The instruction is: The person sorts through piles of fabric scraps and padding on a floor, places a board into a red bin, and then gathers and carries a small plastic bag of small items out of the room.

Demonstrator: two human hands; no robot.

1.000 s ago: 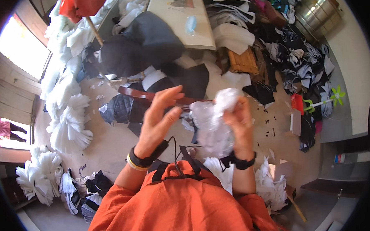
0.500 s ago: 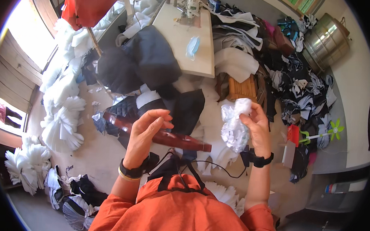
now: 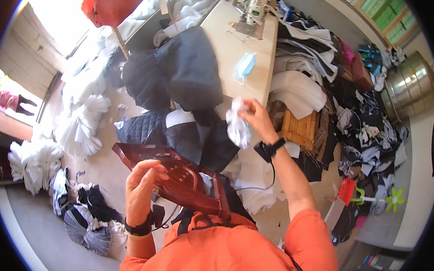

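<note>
My right hand [image 3: 260, 120] is closed on a crumpled, clear-and-whitish plastic bag [image 3: 238, 124], held up in front of me over the heaped cloth. Low on the left, my left hand [image 3: 140, 185] has loosely curled fingers and holds nothing that I can see. Just beyond those fingers is a dark red plastic chair [image 3: 192, 183] with a slotted panel, standing close to my body. Whether the left fingertips touch it, I cannot tell. Black bands circle both wrists.
Ahead stands a sewing machine table [image 3: 226, 47] with a blue face mask [image 3: 245, 66] on it. Dark cloth [image 3: 193, 68] hangs at its near left. White bundles [image 3: 82, 128] line the left side; fabric scraps [image 3: 368, 143] and a wooden stool [image 3: 298, 129] are at right.
My right hand has moved left with the plastic bag. The red chair, seen edge-on before, now shows its slotted face. My left hand is lower and its fingers more curled. The view has shifted.
</note>
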